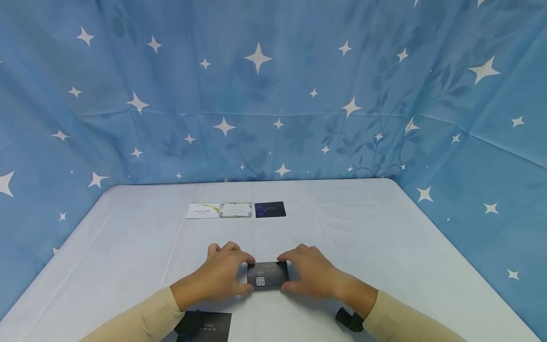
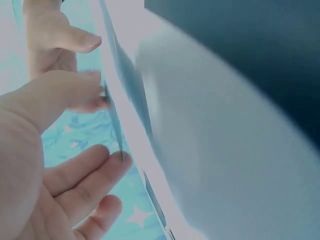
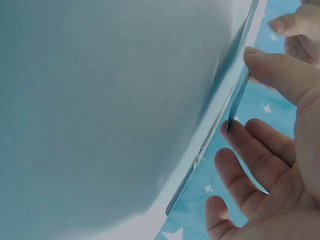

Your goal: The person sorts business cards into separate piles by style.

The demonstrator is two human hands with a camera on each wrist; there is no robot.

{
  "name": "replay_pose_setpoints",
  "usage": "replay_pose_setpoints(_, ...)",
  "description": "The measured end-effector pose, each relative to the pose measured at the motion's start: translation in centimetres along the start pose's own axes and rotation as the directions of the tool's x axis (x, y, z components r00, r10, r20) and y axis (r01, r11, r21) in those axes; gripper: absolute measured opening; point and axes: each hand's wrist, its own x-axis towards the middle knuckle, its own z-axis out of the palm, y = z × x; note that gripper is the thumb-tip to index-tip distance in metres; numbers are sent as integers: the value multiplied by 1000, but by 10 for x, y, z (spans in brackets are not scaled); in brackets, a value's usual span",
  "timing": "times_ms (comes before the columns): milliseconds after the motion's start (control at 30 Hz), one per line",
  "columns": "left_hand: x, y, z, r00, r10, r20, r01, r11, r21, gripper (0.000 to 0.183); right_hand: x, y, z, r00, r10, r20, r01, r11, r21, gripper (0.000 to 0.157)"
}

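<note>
A dark business card (image 1: 268, 275) with a white QR code and faint pale print is held between both hands, just above the white table. My left hand (image 1: 224, 273) pinches its left end, thumb at the near corner and index finger at the far one. At the right end, my right hand (image 1: 309, 273) grips the card in the same way. The left wrist view shows the card (image 2: 116, 125) nearly edge-on, against a fingertip. From the right wrist it is also a thin dark edge (image 3: 237, 105) between thumb and index finger.
Farther back lie a white card (image 1: 202, 211), a leaf-bordered card (image 1: 235, 210) and a dark blue card (image 1: 270, 209) in a row. Another dark card (image 1: 213, 327) lies near the front, partly under the left forearm. A blue star-patterned curtain (image 1: 273, 95) surrounds the table (image 1: 342, 228).
</note>
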Motion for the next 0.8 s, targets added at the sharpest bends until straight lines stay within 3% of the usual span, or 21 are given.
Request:
replay_pose_setpoints(300,26,-14,-4,994,-99,-54,96,993,-66,45,22,14,-17,991,107,-84,-98,990,105,55)
replay_pose_setpoints(567,80,-38,-11,981,-192,-28,190,980,-66,48,65,40,-32,974,184,-133,-176,982,69,57)
replay_pose_setpoints(800,124,-54,-15,980,-201,-2,201,980,-6,48,104,67,-36,962,251,-109,-243,967,77,57)
